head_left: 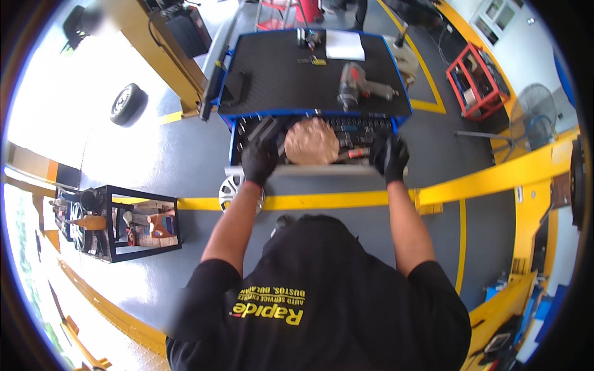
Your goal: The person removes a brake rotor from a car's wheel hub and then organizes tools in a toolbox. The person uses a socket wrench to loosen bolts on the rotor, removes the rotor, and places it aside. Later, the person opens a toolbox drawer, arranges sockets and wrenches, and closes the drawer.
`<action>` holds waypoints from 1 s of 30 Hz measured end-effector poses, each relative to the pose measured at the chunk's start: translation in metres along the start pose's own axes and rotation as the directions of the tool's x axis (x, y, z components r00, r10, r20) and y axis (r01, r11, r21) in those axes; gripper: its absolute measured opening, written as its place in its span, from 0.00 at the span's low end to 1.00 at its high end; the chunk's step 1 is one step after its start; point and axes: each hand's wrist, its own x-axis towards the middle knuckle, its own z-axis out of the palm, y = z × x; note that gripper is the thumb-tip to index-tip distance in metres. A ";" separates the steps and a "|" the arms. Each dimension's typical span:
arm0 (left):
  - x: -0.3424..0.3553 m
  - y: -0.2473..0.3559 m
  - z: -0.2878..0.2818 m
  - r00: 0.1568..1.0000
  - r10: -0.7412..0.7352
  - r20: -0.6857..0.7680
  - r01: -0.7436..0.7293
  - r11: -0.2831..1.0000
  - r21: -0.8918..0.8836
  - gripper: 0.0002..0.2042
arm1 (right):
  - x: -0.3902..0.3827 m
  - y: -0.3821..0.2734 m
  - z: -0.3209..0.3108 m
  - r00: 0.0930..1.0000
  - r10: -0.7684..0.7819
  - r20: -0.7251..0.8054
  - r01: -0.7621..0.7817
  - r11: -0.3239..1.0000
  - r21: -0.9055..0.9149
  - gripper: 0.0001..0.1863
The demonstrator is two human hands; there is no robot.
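Observation:
An open drawer [235, 142] of sockets and tools juts from a blue tool cabinet. A tan crumpled lump [309, 141] lies in its middle, beside a red-handled tool [357, 153]. My left hand [260, 159], in a black glove, is at the drawer's left side by dark bar-shaped tools [264, 130], fingers curled on something I cannot make out. My right hand [390, 157], also gloved, is at the drawer's right end with bent fingers; what they hold, if anything, is hidden. An impact wrench [352, 86], small tools [312, 60] and white paper [343, 44] rest on the black top.
Yellow lift post [167, 55] and tire [127, 102] at left, black framed cart [142, 195] lower left, wheel cover [232, 188] below the drawer, yellow lift arm [479, 173] across the right, red cart [470, 80] and fan [533, 114] behind it. A person's legs [359, 15] show beyond the cabinet.

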 end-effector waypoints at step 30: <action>0.030 -0.135 0.184 0.530 -0.365 0.765 0.439 -0.654 -0.616 0.07 | -0.395 0.198 -0.233 0.316 0.942 0.115 -0.801 0.330 -0.499 0.35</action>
